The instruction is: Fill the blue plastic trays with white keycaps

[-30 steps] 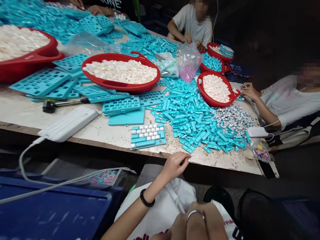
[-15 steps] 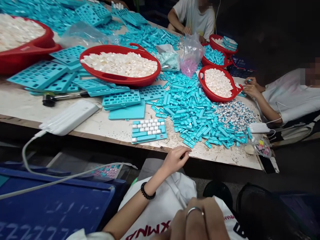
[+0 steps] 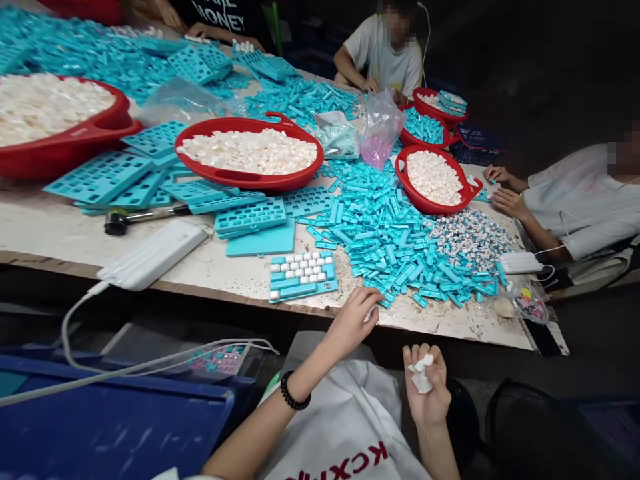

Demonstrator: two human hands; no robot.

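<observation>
Crumpled tissue in right hand, left hand on table edge

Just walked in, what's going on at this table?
A person's left hand rests at the edge of a long work table, near a heap of teal keycaps and a small teal-and-white keycap block. Their right hand holds a crumpled white tissue off the table. A red basin of white keycaps sits among teal keycap frames. A co-worker's hands are at the table's right side, and another co-worker's hands are at the far side.
</observation>
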